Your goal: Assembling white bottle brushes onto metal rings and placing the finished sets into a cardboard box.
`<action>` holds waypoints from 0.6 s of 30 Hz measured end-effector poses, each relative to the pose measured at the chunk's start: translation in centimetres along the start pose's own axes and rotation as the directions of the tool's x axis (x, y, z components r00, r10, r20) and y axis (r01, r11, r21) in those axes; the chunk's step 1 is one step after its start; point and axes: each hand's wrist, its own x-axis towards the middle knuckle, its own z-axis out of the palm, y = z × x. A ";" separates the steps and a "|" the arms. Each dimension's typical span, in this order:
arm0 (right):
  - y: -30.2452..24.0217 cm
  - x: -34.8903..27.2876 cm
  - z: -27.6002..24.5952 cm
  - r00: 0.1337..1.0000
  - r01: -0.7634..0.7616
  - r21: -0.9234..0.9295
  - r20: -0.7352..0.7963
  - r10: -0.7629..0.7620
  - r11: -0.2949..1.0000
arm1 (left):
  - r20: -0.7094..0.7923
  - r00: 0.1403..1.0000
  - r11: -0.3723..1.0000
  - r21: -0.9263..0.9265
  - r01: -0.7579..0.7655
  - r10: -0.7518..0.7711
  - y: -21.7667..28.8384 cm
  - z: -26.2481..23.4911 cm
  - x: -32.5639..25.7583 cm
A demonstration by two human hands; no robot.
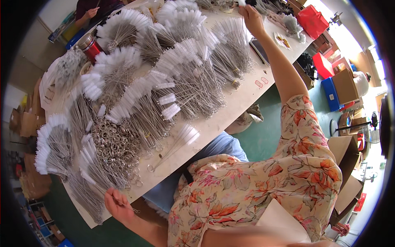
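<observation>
Floral sleeve (263, 181) fills my near view. My left hand (117, 203) pinches thin wire brushes (88, 187) at the table edge (230, 115); my right hand (252, 18) stretches far across, fingertips closed on a white tuft. I judge the leaning arm could drag bristly, springy bundles (185, 70) and the heaped metal rings (113, 142) off.

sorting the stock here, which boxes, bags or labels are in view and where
Red bag: far right table end, glossy, crumpled.
Blue box: floor right of table, small pale label.
Cardboard box: beside the blue box, plain brown.
Red box: floor behind them.
Pink tags: table edge, small rectangles.
</observation>
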 end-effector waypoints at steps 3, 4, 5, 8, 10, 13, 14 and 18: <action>-5.1 2.3 -2.2 0.969 -0.241 0.797 0.165 0.184 0.554 | -0.018 0.996 0.981 0.173 -0.083 0.087 -0.1 6.0 0.4; -8.2 2.4 -3.4 0.930 -0.348 0.816 0.238 0.281 0.462 | -0.037 0.987 0.941 0.308 -0.138 0.156 -0.3 8.3 0.8; -13.2 2.1 -4.2 0.930 -0.357 0.886 0.309 0.198 0.296 | 0.085 0.968 0.887 0.389 -0.249 0.235 -0.4 9.2 1.0; -25.9 -1.3 -5.8 0.909 -0.400 0.908 0.410 -0.072 0.123 | 0.282 0.869 0.724 0.481 -0.495 0.407 -1.7 13.0 2.1; -30.3 -5.5 -5.8 0.836 -0.545 0.831 0.528 -0.153 -0.113 | 0.352 0.862 0.786 0.380 -0.488 0.365 -1.9 17.1 3.2; -36.7 -10.6 -6.8 0.575 -0.779 0.625 0.748 -0.331 0.059 | 0.489 0.785 0.732 0.360 -0.579 0.381 -4.3 19.2 5.2; -37.8 -11.4 -7.4 0.523 -0.828 0.561 0.776 -0.352 0.006 | 0.472 0.722 0.558 0.459 -0.691 0.506 -4.3 19.0 5.8; -38.0 -14.3 -5.8 0.680 -0.666 0.738 0.539 -0.497 -0.111 | 0.519 0.650 0.259 0.635 -0.728 0.555 -3.6 16.7 4.8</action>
